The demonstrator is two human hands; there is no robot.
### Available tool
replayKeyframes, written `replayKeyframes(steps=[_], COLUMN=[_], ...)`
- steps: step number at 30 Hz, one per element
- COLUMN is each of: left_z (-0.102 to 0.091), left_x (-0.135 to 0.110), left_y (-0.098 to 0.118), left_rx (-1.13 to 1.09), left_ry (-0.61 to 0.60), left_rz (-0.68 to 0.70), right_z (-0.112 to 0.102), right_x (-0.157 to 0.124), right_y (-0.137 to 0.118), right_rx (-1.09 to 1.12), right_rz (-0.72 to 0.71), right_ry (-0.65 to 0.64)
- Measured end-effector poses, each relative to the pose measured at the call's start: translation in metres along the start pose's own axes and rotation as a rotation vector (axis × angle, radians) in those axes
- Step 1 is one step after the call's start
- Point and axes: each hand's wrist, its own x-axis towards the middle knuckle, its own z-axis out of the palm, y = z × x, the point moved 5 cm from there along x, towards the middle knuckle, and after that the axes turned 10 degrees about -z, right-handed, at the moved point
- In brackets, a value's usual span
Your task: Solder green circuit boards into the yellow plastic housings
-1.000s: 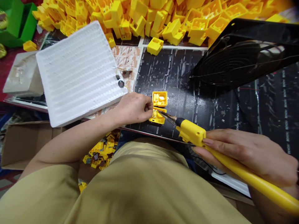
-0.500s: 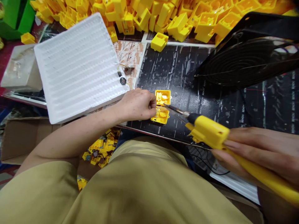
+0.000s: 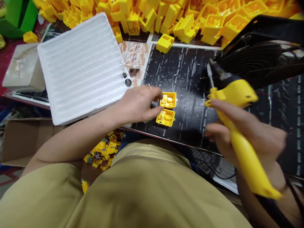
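Black mat (image 3: 190, 72): yellow plastic housings (image 3: 168, 100) just beside left hand (image 3: 137, 104)

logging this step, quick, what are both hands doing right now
Left hand: open, nothing visibly held, just beside a yellow plastic housing.
Right hand: closed, holding a yellow-handled soldering iron.

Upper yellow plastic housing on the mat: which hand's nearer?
Left. The left hand has its fingertips just beside the upper yellow plastic housing, on the image-left side. The right hand, gripping a yellow soldering iron, is farther off to the image-right.
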Motion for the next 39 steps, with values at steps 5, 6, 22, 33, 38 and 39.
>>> replayKeyframes(steps=[5, 6, 22, 33, 38, 39], left_z=[-0.032, -0.029, -0.036, -0.020, -0.001, 0.004], left_x=[-0.005, -0.002, 0.028, 0.009, 0.014, 0.016], left_y=[-0.026, -0.028, -0.039, -0.052, -0.016, -0.010], left_rx=[0.146, 0.207, -0.471, -0.676, -0.935, -1.021], left_ry=[0.154, 0.120, -0.067, 0.058, 0.030, 0.025], left_rz=[0.031, 0.074, 0.169, 0.040, -0.071, -0.111], right_z=[0.024, 0.031, 0.065, 0.053, 0.052, 0.053], right_x=[0.031, 0.038, 0.081, 0.083, 0.077, 0.074], right_y=[0.009, 0.011, -0.007, -0.004, -0.014, -0.014], right_rx=[0.036, 0.033, 0.397, 0.395, 0.284, 0.288], right_rz=[-0.088, -0.102, 0.077, 0.237, 0.213, 0.209], right_ry=[-0.018, -0.025, 0.019, 0.345, 0.341, 0.347])
